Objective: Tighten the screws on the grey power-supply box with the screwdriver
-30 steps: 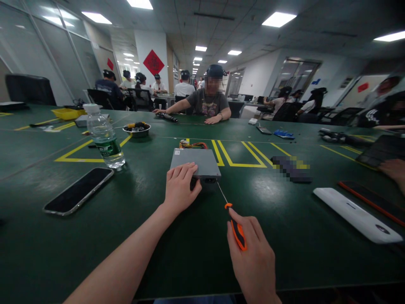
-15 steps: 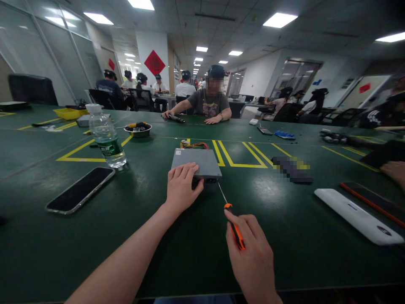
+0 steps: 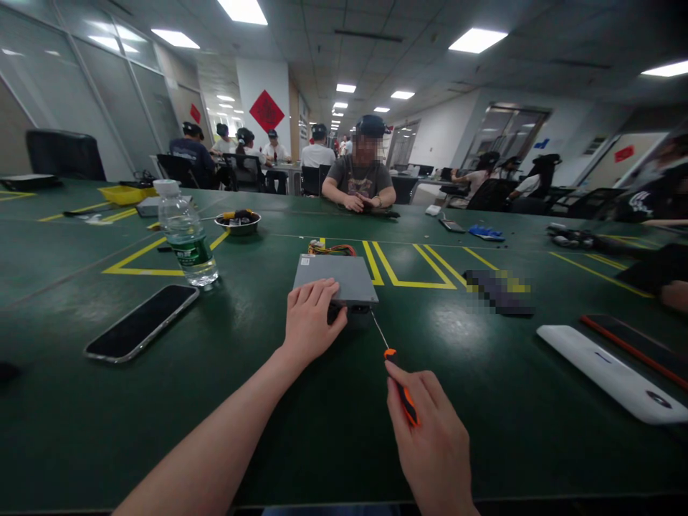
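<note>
A grey metal computer power supply (image 3: 349,276) lies flat on the green table, its bundle of coloured cables (image 3: 333,249) at the far side. My left hand (image 3: 310,315) grips its near left corner, fingers over the top and thumb against the front face. In my right hand (image 3: 430,423) is a screwdriver with an orange and black handle (image 3: 404,398). Its thin shaft (image 3: 380,330) points up and left, with the tip at the lower right of the front face, near the socket. Whether the tip sits in a screw is too small to tell.
Left of me are a phone (image 3: 142,322) and a water bottle (image 3: 190,244). Beyond stands a metal bowl (image 3: 238,222) holding dark and yellow items. A white device (image 3: 607,373) lies at the right. Across the table sits a person (image 3: 360,175).
The person opposite has drawn both hands together; one was on a dark tool at the left before. My hands keep nearly the same pose, and the view has shifted slightly.
</note>
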